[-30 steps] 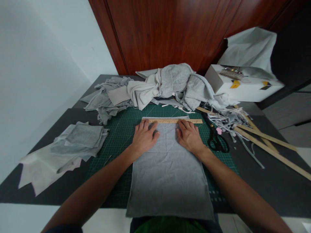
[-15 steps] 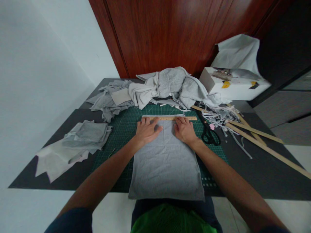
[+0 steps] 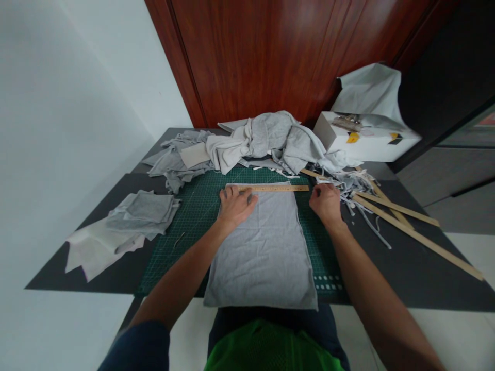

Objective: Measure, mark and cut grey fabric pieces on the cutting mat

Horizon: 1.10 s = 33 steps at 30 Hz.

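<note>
A grey cloth (image 3: pixel 266 252) lies flat, its near end reaching the table's front edge. A wooden ruler (image 3: pixel 278 188) lies across its far end and sticks out past the cloth on the right. My left hand (image 3: pixel 236 205) presses on the ruler's left part with spread fingers. To the right of the ruler, my right hand (image 3: pixel 327 203) is curled closed at the spot where the black scissors lay. A dark bit shows between its fingers, and the hand hides most of the scissors.
A green cutting mat (image 3: pixel 185 206) lies under the cloth. Folded grey pieces (image 3: pixel 150 211) sit left. Heaped fabric (image 3: pixel 270 136) lines the back. Wooden strips (image 3: pixel 410 234) and fabric scraps (image 3: pixel 356 180) lie right, below a white box (image 3: pixel 367 139).
My right hand has left the ruler and moved right, closing where the scissors lay. My left hand stays on the ruler. The view has shifted slightly.
</note>
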Motion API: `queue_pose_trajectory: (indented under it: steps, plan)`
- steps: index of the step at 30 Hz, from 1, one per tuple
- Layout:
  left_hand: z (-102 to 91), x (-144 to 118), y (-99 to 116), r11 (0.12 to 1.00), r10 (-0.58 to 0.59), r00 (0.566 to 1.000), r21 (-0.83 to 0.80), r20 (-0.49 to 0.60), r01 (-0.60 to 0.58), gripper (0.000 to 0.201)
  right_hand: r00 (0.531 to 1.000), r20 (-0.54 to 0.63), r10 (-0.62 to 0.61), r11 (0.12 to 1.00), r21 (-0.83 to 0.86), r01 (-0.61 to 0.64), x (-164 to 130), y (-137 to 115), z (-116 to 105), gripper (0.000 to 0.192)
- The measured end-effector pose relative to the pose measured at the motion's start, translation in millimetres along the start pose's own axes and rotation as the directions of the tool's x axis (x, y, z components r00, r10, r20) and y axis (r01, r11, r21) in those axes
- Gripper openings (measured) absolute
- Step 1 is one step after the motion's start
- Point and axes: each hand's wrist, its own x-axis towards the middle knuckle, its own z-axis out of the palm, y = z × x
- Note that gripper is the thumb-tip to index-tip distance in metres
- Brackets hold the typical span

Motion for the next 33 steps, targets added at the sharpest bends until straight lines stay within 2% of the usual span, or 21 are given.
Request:
queue_pose_trajectory:
  steps: [2, 5, 8, 10, 12, 16, 19, 21, 25, 29, 33]
  plan:
    - [2.2, -1.0, -0.1, 1.000, -0.002, 1.000, -0.002, -0.019, 0.002, 0.053, 0.992, 0.047, 0.120, 0.989, -0.088, -0.115, 3.7, 20.4, -10.6, 0.026]
    - [4.6, -1.5, -1.0, 1.000, 0.009, 0.999, -0.006, -0.032, -0.009, 0.052, 0.949, 0.133, 0.285, 0.946, -0.196, -0.257, 4.1, 40.3, -22.4, 0.025]
    - [6.3, -2.1, -2.1, 1.000, 0.023, 0.998, -0.004, -0.052, -0.024, 0.052, 0.909, 0.181, 0.375, 0.912, -0.247, -0.327, 1.8, 48.5, -26.6, 0.031]
    - [6.9, -2.6, -2.5, 1.000, 0.028, 0.998, -0.001, -0.061, -0.028, 0.052, 0.900, 0.173, 0.399, 0.901, -0.255, -0.351, 1.8, 49.2, -26.7, 0.036]
    - [6.8, -2.9, -2.2, 1.000, 0.028, 0.997, 0.003, -0.065, -0.028, 0.052, 0.918, 0.134, 0.373, 0.911, -0.241, -0.335, 5.3, 47.2, -26.0, 0.036]
    - [4.6, -3.1, -0.8, 1.000, 0.026, 0.999, 0.009, -0.047, -0.025, 0.051, 0.972, 0.140, 0.191, 0.970, -0.175, -0.166, 23.4, 38.3, -22.4, 0.029]
    - [3.3, -3.2, -0.6, 1.000, 0.029, 0.999, 0.012, -0.044, -0.028, 0.051, 0.960, 0.237, 0.146, 0.978, -0.183, -0.104, 38.9, 31.7, -16.0, 0.026]
    - [3.3, -3.3, -1.0, 1.000, 0.027, 0.999, 0.008, -0.043, -0.026, 0.052, 0.946, 0.288, 0.147, 0.975, -0.201, -0.091, 45.7, 29.5, -10.9, 0.031]
    - [4.0, -2.9, -1.9, 1.000, 0.028, 0.999, -0.003, -0.039, -0.029, 0.052, 0.945, 0.282, 0.163, 0.974, -0.200, -0.108, 50.6, 32.5, -3.6, 0.045]
    - [3.5, -1.9, -2.0, 1.000, 0.029, 0.999, 0.005, -0.035, -0.029, 0.052, 0.958, 0.271, 0.093, 0.992, -0.108, -0.066, 55.5, 40.6, -1.6, 0.050]
    - [2.4, -1.5, -1.4, 1.000, 0.020, 1.000, 0.005, -0.021, -0.020, 0.052, 0.935, 0.350, 0.059, 0.997, -0.067, -0.037, 66.2, 45.9, -2.6, 0.049]
